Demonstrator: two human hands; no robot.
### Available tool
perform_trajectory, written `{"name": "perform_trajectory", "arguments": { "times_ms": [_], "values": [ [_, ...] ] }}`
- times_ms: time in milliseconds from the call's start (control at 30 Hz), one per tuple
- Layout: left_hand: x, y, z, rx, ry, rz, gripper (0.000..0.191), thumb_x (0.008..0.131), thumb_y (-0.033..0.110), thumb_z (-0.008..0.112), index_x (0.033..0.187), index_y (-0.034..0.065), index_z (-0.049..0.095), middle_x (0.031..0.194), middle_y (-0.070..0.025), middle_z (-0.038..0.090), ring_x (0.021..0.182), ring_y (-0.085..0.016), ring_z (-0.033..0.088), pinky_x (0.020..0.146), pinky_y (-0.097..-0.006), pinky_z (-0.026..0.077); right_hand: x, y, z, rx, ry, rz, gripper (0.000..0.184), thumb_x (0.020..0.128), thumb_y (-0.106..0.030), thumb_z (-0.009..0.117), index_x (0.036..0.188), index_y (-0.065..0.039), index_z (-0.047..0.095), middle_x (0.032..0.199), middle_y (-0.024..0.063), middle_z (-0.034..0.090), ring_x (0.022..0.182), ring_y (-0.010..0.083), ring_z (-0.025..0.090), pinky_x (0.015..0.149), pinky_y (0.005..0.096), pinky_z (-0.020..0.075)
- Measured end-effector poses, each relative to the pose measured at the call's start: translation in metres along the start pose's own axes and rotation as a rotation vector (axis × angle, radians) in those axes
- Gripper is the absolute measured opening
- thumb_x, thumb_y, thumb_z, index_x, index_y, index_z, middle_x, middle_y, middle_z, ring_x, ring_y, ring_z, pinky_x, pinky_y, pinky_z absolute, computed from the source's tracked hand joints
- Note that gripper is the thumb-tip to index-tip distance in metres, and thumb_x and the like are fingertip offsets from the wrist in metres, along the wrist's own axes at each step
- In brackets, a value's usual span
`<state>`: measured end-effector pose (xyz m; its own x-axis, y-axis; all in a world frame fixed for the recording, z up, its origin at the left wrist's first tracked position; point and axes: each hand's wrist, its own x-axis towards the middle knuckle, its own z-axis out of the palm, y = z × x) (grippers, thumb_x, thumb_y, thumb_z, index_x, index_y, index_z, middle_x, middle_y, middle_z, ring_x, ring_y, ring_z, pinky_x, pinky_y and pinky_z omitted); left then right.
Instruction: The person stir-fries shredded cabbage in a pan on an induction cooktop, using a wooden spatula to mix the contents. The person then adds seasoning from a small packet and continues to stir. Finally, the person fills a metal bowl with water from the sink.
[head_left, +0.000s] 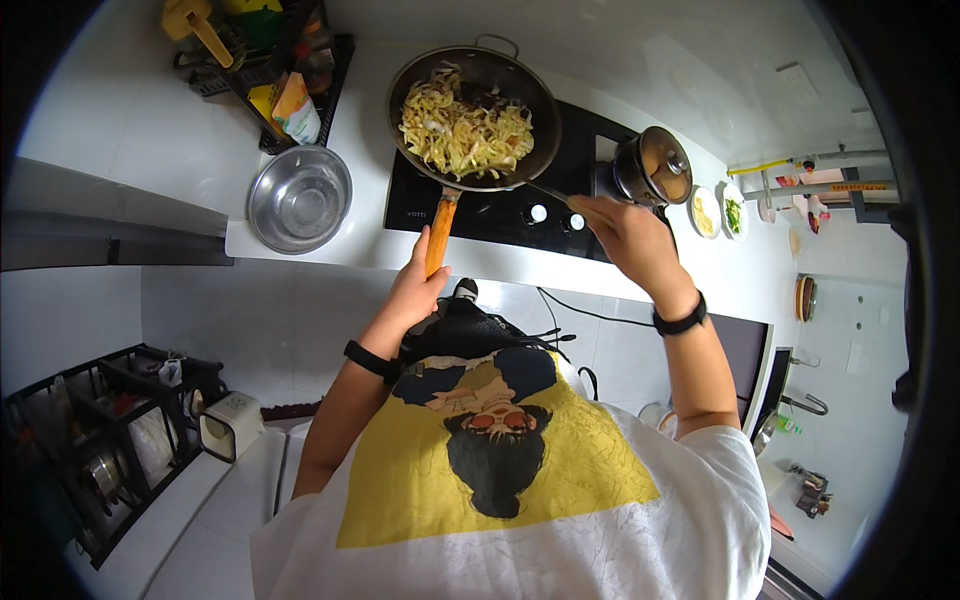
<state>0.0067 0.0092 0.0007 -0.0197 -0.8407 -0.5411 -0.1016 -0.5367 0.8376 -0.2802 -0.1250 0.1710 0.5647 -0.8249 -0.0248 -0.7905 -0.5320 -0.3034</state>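
My left hand (420, 289) grips the wooden handle (441, 234) of a wok (550, 127) at the left end of a black glass hob (480, 214). Shredded pale cabbage (465, 135), partly browned, lies in the wok. My right hand (630, 236) is closed around the handle of a metal spatula (549, 192), whose far end reaches into the food at the wok's near right side. A lidded pot (654, 166) stands on the hob's right side, a little beyond my right hand.
An empty steel bowl (300, 199) sits left of the hob, beside a black rack (330, 97) with bottles and packets. Two small dishes, one with yellowish pieces (703, 212), one with chopped greens (733, 211), stand right of the pot. Black cables (600, 313) hang below the counter edge.
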Motion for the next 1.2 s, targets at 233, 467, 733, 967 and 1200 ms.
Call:
{"name": "perform_trajectory", "arguments": {
  "times_ms": [233, 467, 733, 967, 1200],
  "values": [
    [0.001, 0.002, 0.000, 0.017, 0.002, -0.016, 0.086, 0.103, 0.022, 0.062, 0.169, 0.0199, 0.006, 0.101, -0.0157, 0.066, 0.051, -0.017, 0.057, 0.048, -0.0323, 0.052, 0.046, 0.033, -0.007, -0.114, -0.009, -0.020, 0.031, 0.088, -0.014, 0.075, 0.119, -0.012, 0.077, 0.107, 0.0140, 0.077, 0.090, 0.0348, 0.073, 0.080, 0.0419, 0.0587],
    [-0.001, 0.001, 0.001, 0.017, 0.007, 0.009, 0.087, 0.103, 0.022, 0.062, 0.169, 0.0196, 0.006, 0.099, -0.0148, 0.065, 0.052, -0.017, 0.057, 0.051, -0.0330, 0.052, 0.092, 0.003, -0.065, -0.327, -0.076, -0.585, 0.036, 0.084, -0.005, 0.069, 0.117, -0.016, 0.078, 0.094, 0.0053, 0.073, 0.087, 0.0250, 0.070, 0.080, 0.0371, 0.0552],
    [-0.002, 0.002, 0.001, 0.037, 0.016, 0.027, 0.087, 0.103, 0.020, 0.061, 0.169, 0.0170, 0.005, 0.095, -0.0154, 0.067, 0.052, -0.018, 0.058, 0.051, -0.0336, 0.052, 0.141, -0.082, 0.030, -0.761, 0.007, -0.733, 0.020, 0.085, -0.011, 0.068, 0.102, -0.004, 0.075, 0.096, 0.0116, 0.071, 0.081, 0.0250, 0.074, 0.074, 0.0371, 0.0570],
    [-0.002, 0.000, 0.004, 0.042, 0.039, 0.030, 0.085, 0.103, 0.021, 0.061, 0.169, 0.0168, 0.008, 0.092, -0.0160, 0.067, 0.053, -0.019, 0.058, 0.051, -0.0340, 0.052, 0.187, -0.054, 0.027, -0.578, -0.009, -0.376, 0.015, 0.083, -0.003, 0.070, 0.094, -0.004, 0.079, 0.096, 0.0188, 0.076, 0.091, 0.0341, 0.077, 0.071, 0.0414, 0.0627],
    [-0.003, 0.000, 0.004, 0.030, 0.058, 0.048, 0.083, 0.103, 0.021, 0.061, 0.168, 0.0179, 0.010, 0.093, -0.0148, 0.066, 0.054, -0.019, 0.058, 0.052, -0.0341, 0.052, 0.163, 0.017, 0.000, -0.175, -0.028, -0.077, 0.032, 0.101, -0.018, 0.060, 0.129, -0.015, 0.072, 0.115, 0.0175, 0.075, 0.104, 0.0366, 0.072, 0.089, 0.0393, 0.0562]
  ]
}}
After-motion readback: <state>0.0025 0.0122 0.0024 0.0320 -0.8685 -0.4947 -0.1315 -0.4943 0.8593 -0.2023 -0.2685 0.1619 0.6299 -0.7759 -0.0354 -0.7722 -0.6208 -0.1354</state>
